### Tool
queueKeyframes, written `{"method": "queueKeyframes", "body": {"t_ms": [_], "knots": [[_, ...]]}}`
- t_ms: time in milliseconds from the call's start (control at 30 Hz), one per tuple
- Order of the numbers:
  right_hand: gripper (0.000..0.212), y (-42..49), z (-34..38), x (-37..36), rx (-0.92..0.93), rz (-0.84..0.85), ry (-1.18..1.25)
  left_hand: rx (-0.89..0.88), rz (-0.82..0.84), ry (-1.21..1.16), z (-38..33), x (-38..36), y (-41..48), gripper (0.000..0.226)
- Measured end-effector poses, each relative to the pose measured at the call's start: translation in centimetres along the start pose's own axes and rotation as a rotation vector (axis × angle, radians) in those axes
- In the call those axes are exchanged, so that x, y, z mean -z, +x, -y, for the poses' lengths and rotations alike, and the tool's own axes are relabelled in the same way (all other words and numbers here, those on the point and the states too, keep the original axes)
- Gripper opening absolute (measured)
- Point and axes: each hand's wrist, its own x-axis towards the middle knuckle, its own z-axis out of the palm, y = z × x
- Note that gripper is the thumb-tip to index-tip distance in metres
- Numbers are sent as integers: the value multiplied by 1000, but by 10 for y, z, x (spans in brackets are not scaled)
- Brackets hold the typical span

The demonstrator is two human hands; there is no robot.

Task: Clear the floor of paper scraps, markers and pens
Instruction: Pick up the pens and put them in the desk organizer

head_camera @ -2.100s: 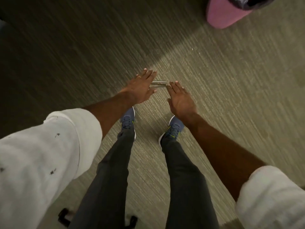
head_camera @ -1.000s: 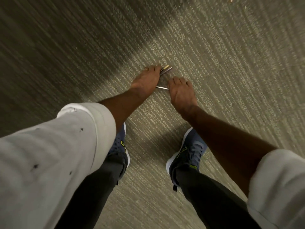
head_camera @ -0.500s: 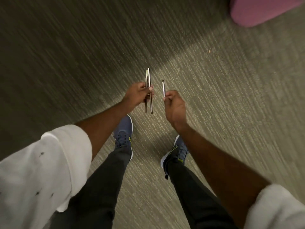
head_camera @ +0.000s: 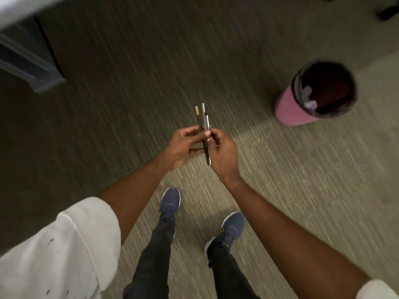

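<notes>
Three thin pens [head_camera: 203, 119] stand bunched together, tips pointing away from me, in front of my chest above the carpet. One has a gold end, the others are silver and dark. My left hand [head_camera: 183, 147] pinches the bundle from the left with thumb and fingers. My right hand [head_camera: 223, 154] grips it from the right, fingers curled round the shafts. The lower ends of the pens stick out below my hands.
A pink waste bin [head_camera: 295, 110] with a black liner and paper scraps inside stands on the carpet at the right. A grey cabinet [head_camera: 28, 61] and a pale desk edge sit at the upper left. My shoes [head_camera: 169, 203] are below my hands.
The pens were lifted off the floor, two in my left hand and one in my right. Both hands have now come together into one bundle, and I have stood up.
</notes>
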Motion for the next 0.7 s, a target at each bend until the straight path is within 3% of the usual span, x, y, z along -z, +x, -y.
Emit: {"method": "queueKeyframes", "body": {"t_ms": [233,367,700], "knots": [[29,1,134,56,226,45,13,-169,48,-37,-130,-20,-78,35],[32,0,204,70,356,154,-32,-258,67,15,-197,-10,-130,39],[26,3,379,-2,517,416,-48,-474,-118,-7,-301,101,-235,41]]}}
